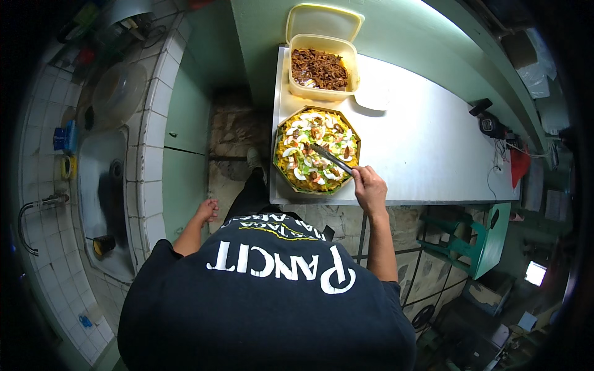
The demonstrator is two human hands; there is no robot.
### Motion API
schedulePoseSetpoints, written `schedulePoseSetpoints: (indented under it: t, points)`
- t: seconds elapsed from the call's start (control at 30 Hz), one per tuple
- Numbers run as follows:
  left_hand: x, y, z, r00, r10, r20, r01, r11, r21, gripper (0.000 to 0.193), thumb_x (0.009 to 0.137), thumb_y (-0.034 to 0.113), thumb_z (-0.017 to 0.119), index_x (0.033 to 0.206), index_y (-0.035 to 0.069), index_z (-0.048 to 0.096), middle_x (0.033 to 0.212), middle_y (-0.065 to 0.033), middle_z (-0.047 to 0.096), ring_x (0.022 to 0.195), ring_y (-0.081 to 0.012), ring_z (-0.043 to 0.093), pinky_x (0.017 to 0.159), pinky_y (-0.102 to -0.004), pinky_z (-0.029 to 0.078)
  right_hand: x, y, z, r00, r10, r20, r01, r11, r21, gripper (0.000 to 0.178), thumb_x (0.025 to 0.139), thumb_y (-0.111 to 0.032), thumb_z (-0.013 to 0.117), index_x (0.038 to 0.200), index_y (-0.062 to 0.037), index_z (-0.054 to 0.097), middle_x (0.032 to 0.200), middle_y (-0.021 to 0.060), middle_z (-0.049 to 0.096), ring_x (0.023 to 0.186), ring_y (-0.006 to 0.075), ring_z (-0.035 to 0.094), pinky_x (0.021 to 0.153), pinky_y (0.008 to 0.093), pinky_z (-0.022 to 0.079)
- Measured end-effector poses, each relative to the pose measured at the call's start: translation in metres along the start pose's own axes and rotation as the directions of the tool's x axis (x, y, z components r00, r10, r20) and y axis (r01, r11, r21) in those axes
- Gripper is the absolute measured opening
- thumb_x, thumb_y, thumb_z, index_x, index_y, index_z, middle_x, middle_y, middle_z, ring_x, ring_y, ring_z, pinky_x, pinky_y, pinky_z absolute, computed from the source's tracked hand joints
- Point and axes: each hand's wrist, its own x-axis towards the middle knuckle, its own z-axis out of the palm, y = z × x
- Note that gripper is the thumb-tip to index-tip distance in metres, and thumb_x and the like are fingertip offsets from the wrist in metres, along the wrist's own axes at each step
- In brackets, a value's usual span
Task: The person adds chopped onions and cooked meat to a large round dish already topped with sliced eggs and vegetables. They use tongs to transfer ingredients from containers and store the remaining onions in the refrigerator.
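Observation:
My right hand (369, 185) grips a pair of slim metal tongs (337, 160) at the handle end. Their tips reach into the toppings over the middle of an octagonal tray (276, 162). It is heaped with yellowish noodles (286, 168) under boiled egg slices (300, 175), chopped greens and brown and pinkish pieces. Whether anything sits between the tips is too small to tell. Low at my left side hangs my left hand (208, 210), off the table, its fingers curled with nothing visible in them. Behind the tray stands a plastic tub (323, 94) of dark brown shredded food (320, 69).
The tub's lid (326, 21) leans upright against the wall. A white lid or plate (373, 99) lies beside the tub on the metal-topped table (427, 142). A black device with cables (490, 125) sits at the right end. A green stool (473, 238) is below; a sink (102, 185) is left.

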Motion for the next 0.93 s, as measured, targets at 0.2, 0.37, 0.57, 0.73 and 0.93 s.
schedulePoseSetpoints:
  t: [0.2,0.37,0.57,0.73,0.93]
  points:
    - [0.031,-0.047,-0.013,0.998,0.057,0.026,-0.056,0.998,-0.018,0.032,0.095,0.031,0.046,0.126,0.021,0.051,0.094,0.0037,0.058,0.072,-0.0116,0.055,0.062,-0.0322,0.044,0.069,-0.008,-0.044,0.967,0.039,-0.252,0.031,0.962,0.27,0.017,0.09,-0.012,0.057,0.094,0.001,0.067,0.078,0.0159,0.065,0.064,0.0216,0.061,0.06,0.0328,0.047]
    - [0.038,-0.043,-0.018,0.997,0.074,0.023,-0.074,0.997,-0.017,0.035,0.096,0.03,0.044,0.128,0.019,0.049,0.094,0.0026,0.058,0.072,-0.0125,0.054,0.061,-0.0315,0.043,0.16,0.019,-0.002,0.951,0.034,-0.307,-0.06,0.995,-0.077,0.023,0.094,-0.023,0.049,0.098,-0.0076,0.066,0.087,0.0149,0.066,0.075,0.0322,0.065,0.067,0.0399,0.051]
    - [0.033,-0.037,-0.029,0.999,0.042,-0.029,-0.046,0.988,-0.148,0.035,0.096,0.03,0.044,0.128,0.018,0.049,0.093,0.0022,0.058,0.07,-0.0132,0.054,0.059,-0.0303,0.043,0.246,-0.005,0.041,0.984,0.129,-0.123,-0.156,0.957,-0.243,0.03,0.093,-0.033,0.049,0.099,-0.011,0.067,0.097,0.0136,0.067,0.087,0.0363,0.064,0.08,0.0462,0.049]
    - [0.04,-0.042,-0.036,0.999,0.006,-0.043,-0.014,0.983,-0.181,0.034,0.096,0.031,0.045,0.127,0.018,0.049,0.095,0.0014,0.059,0.071,-0.0135,0.055,0.06,-0.0316,0.044,0.292,-0.023,0.069,0.991,0.11,-0.074,-0.127,0.953,-0.277,0.03,0.092,-0.033,0.05,0.093,-0.0079,0.067,0.091,0.0187,0.067,0.086,0.0385,0.064,0.078,0.0484,0.049]
    - [0.047,-0.051,-0.037,0.999,0.042,-0.029,-0.047,0.982,-0.18,0.041,0.096,0.036,0.047,0.132,0.018,0.047,0.104,-0.0019,0.059,0.082,-0.0171,0.056,0.068,-0.0353,0.045,0.297,-0.028,0.053,0.974,0.225,0.035,-0.215,0.959,-0.184,0.035,0.092,-0.038,0.049,0.101,-0.0097,0.067,0.092,0.0181,0.068,0.09,0.0357,0.065,0.082,0.046,0.049]
